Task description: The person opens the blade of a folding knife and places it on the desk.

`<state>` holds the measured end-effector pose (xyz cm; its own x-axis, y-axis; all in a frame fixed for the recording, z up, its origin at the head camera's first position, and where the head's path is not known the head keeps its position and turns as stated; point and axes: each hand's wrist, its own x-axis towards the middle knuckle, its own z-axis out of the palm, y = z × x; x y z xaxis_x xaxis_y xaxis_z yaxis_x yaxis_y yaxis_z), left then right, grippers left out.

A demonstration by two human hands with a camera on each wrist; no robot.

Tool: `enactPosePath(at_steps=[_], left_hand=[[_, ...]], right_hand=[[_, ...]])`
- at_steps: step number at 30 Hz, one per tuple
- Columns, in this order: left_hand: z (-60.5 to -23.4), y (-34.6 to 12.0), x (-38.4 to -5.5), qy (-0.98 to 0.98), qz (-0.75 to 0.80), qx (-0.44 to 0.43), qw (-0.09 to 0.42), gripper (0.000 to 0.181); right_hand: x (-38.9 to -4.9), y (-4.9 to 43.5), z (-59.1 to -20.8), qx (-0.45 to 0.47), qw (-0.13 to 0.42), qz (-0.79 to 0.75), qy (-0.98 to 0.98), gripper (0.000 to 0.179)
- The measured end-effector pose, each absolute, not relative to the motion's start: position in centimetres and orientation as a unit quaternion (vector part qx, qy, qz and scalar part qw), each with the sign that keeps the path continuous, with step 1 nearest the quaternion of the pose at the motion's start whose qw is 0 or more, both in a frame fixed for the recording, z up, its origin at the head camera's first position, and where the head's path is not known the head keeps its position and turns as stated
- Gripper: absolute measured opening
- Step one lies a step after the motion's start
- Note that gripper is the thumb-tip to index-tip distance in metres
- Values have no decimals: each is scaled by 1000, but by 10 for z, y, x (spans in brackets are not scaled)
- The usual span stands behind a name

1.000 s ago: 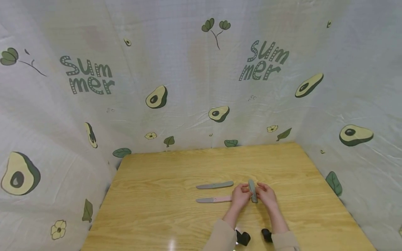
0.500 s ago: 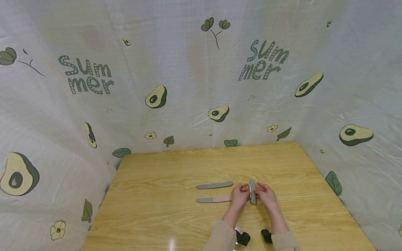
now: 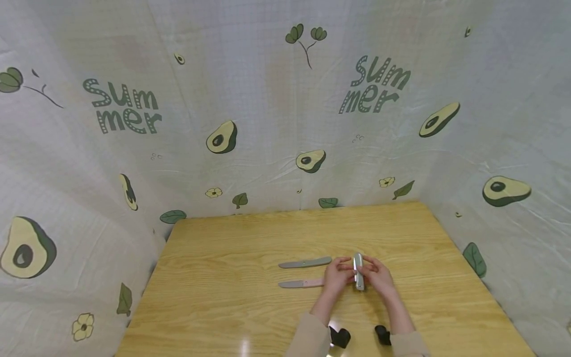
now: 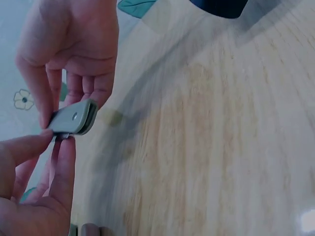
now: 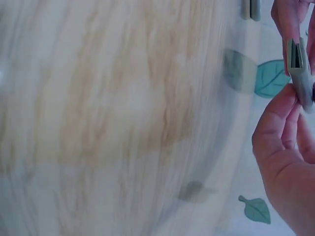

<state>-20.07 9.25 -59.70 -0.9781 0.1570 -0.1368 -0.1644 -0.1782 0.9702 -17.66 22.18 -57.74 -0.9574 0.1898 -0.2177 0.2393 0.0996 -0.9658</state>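
Observation:
Both hands hold a grey-green folding knife point(image 3: 359, 271), folded, above the table. My left hand point(image 3: 337, 274) is on its left side; in the left wrist view its thumb and forefinger pinch a thin metal edge at the underside of the handle point(image 4: 74, 118). My right hand point(image 3: 377, 276) grips the handle from the other side. Its narrow slotted end point(image 5: 296, 56) shows in the right wrist view. To the left lie two unfolded knives: one green-handled point(image 3: 305, 263), and nearer, one pink-handled point(image 3: 301, 283), its handle end hidden behind my left hand.
The wooden table point(image 3: 223, 297) is enclosed at the back and sides by a pale cloth point(image 3: 258, 99) printed with avocados and leaves. Black wrist devices point(image 3: 340, 337) sit at both wrists.
The folding knife has turned about its length, so a bright, narrow side now faces up. My left hand has shifted slightly left and its fingers reach to the knife. The two unfolded knives stay put.

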Motion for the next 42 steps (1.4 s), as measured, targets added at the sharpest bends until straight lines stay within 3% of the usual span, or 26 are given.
enactPosePath(at_steps=[14,24,31,42], left_hand=[[-580,64,-206,665,728,79,148,34],[-578,54,-202,649,734,103,173,35],[-576,52,-199,679,706,131,151,35],[-576,49,-192,694,699,103,140,33]], right_hand=[[-169,221,-566,-4,29,-640,768,58],[-161,223,-565,-48,44,-653,754,58],[-159,217,-564,-36,37,-656,753,57],[-158,209,-562,-5,26,-658,752,56]])
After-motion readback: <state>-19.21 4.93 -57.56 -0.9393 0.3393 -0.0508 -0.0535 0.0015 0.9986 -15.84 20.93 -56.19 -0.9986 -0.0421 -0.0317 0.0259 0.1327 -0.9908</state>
